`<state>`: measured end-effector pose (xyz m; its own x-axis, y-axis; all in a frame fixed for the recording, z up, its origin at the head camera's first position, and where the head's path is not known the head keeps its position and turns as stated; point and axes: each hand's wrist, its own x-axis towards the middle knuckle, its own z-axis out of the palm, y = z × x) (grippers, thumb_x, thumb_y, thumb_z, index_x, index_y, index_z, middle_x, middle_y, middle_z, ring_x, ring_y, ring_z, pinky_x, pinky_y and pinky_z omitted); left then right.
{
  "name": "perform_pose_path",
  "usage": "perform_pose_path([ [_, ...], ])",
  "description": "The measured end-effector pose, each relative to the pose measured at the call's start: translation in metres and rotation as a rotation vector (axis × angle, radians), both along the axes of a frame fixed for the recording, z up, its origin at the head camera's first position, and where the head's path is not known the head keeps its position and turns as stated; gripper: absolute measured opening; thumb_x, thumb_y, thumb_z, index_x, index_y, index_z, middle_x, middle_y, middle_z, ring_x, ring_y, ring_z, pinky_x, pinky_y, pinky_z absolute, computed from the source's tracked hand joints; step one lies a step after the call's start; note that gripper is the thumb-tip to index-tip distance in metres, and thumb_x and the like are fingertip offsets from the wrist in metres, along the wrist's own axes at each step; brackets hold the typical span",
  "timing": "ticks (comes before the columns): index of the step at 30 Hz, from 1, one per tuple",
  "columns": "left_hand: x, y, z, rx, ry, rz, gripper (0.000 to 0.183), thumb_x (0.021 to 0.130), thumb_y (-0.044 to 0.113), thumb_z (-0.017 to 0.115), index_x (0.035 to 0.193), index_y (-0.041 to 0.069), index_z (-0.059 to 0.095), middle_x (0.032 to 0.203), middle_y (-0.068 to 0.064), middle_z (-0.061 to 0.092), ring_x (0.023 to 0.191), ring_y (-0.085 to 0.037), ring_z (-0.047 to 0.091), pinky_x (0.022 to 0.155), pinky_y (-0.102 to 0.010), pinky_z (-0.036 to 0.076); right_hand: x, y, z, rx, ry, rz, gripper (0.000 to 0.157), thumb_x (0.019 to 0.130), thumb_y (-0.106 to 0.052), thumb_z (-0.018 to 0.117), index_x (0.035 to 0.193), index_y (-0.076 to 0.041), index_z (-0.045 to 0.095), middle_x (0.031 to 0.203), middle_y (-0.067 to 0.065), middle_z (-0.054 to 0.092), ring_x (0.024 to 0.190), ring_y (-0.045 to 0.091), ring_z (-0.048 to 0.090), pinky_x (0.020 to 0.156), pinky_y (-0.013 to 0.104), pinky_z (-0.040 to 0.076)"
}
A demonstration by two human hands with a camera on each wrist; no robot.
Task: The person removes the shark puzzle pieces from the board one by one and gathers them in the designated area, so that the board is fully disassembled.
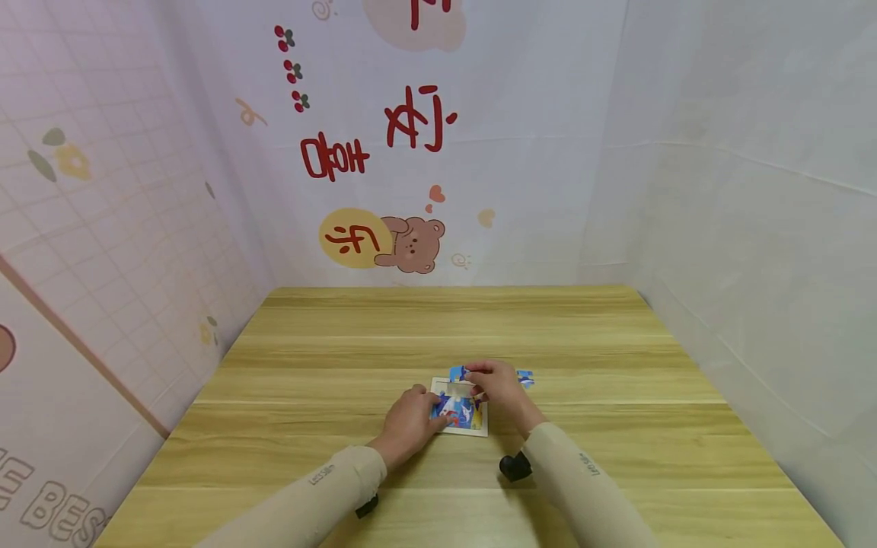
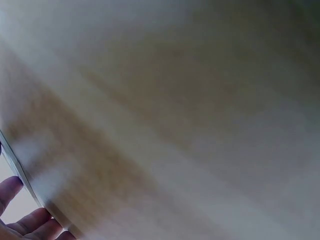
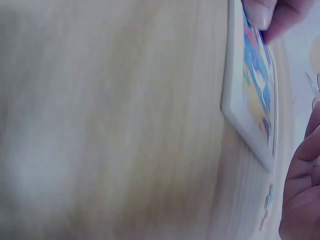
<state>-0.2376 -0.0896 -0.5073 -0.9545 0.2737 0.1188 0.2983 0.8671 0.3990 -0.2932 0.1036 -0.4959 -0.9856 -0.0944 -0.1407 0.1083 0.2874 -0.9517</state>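
A framed jigsaw puzzle (image 1: 462, 417) with a blue sea picture lies on the table, with a bare grey patch near its far side. My left hand (image 1: 409, 420) holds it at the left edge, thumb resting on the picture. In the left wrist view, the left fingertips (image 2: 36, 218) sit along the frame's rim. My right hand (image 1: 499, 384) is over the far right corner, pinching a small puzzle piece (image 3: 312, 84), seen thin and edge-on in the right wrist view. By its fingertips a blue piece (image 1: 457, 373) shows in the head view, partly covered by the hand.
Another loose puzzle piece (image 1: 525, 378) lies on the wooden table (image 1: 329, 335) just right of the right hand. A black wrist device (image 1: 515, 466) hangs under the right sleeve. White printed cloth walls (image 1: 521, 213) stand behind and at both sides.
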Motion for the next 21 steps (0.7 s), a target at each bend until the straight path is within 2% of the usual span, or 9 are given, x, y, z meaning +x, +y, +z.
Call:
perform_pose_path([
  [6,0.0,0.001,-0.001,0.003,-0.005,0.005,0.042,0.087,0.035,0.077,0.113,0.003,0.073,0.114,-0.016,0.061,0.1,-0.029,0.061,0.085,-0.046,0.052,-0.004,0.017,0.002,-0.015,-0.016,-0.028,0.02,0.097,-0.012,0.064,0.113,-0.003,0.071,0.095,0.006,0.07,0.072,0.016,0.064,0.064,0.031,0.05],
  [15,0.003,0.0,0.001,0.03,-0.01,-0.007,0.041,0.087,0.032,0.077,0.113,0.0,0.072,0.114,-0.016,0.061,0.101,-0.03,0.061,0.086,-0.045,0.052,-0.003,0.042,0.008,-0.007,-0.009,-0.058,0.024,0.098,-0.013,0.063,0.118,0.0,0.068,0.106,0.017,0.069,0.076,0.018,0.065,0.064,0.028,0.05],
  [21,0.002,0.0,0.001,0.03,-0.006,-0.009,0.042,0.087,0.032,0.077,0.113,0.001,0.072,0.115,-0.017,0.061,0.102,-0.031,0.061,0.086,-0.046,0.052,-0.008,0.066,0.004,-0.03,-0.025,-0.089,0.029,0.098,-0.016,0.063,0.122,0.0,0.066,0.108,0.014,0.068,0.081,0.018,0.066,0.07,0.032,0.052],
])
